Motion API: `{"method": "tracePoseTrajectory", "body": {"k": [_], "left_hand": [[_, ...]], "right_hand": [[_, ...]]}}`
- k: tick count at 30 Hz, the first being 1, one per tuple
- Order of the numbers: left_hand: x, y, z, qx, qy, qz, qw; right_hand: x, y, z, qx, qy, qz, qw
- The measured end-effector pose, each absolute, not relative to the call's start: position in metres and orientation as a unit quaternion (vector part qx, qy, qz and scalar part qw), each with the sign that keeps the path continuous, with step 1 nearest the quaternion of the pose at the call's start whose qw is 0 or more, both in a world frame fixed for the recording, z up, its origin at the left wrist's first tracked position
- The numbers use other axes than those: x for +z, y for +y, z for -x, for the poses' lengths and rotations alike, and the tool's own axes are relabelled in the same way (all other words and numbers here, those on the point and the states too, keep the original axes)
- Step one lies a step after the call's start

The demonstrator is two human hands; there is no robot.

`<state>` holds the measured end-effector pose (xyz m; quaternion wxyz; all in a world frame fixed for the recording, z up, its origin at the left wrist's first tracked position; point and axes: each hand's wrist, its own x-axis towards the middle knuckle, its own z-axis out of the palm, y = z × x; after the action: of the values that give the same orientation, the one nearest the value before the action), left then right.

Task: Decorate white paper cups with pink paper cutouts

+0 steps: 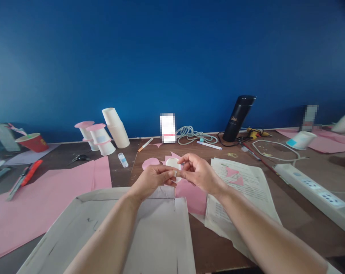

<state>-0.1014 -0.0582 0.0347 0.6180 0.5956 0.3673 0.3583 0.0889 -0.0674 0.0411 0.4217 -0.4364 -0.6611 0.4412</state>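
Here we list: one white round piece (172, 163), between left hand (155, 179) and right hand (199, 171), above the surface (215, 241); both hands' fingers (166, 176) pinch narrowly on it; neither hand stands nearer.

We can read no words for certain: the orange lettering on the black flask (238, 118) is blurred, and the print on the paper sheets (255, 190) is too small.
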Motion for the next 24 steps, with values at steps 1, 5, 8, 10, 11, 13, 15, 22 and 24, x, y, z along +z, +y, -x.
{"method": "tracePoseTrajectory", "body": {"k": [1,5,8,10,11,13,15,22,24], "left_hand": [[0.0349,-0.0583,0.1013,0.359,0.367,-0.591,0.622],[0.0354,-0.0585,0.1009,0.376,0.35,-0.568,0.643],[0.0335,-0.0572,0.1013,0.388,0.33,-0.549,0.663],[0.0315,-0.056,0.1015,0.394,0.316,-0.536,0.677],[0.0307,-0.0556,0.1015,0.396,0.311,-0.53,0.682],[0.03,-0.0555,0.1011,0.4,0.307,-0.52,0.69],[0.031,-0.0561,0.1001,0.402,0.308,-0.514,0.692],[0.0365,-0.0551,0.1023,0.435,0.318,-0.491,0.685],[0.0362,-0.0524,0.1066,0.486,0.323,-0.475,0.659]], "right_hand": [[0.0406,-0.0671,-0.0885,0.444,-0.659,0.435,0.423],[0.041,-0.0669,-0.087,0.46,-0.651,0.425,0.429],[0.043,-0.0674,-0.0861,0.468,-0.646,0.417,0.435],[0.0443,-0.0678,-0.0857,0.472,-0.643,0.412,0.441],[0.0449,-0.068,-0.0855,0.474,-0.64,0.41,0.444],[0.0457,-0.0683,-0.085,0.481,-0.634,0.407,0.449],[0.0464,-0.0688,-0.0839,0.49,-0.627,0.401,0.453],[0.0467,-0.0682,-0.0803,0.513,-0.601,0.39,0.474],[0.045,-0.0646,-0.0833,0.499,-0.578,0.411,0.498]]}}
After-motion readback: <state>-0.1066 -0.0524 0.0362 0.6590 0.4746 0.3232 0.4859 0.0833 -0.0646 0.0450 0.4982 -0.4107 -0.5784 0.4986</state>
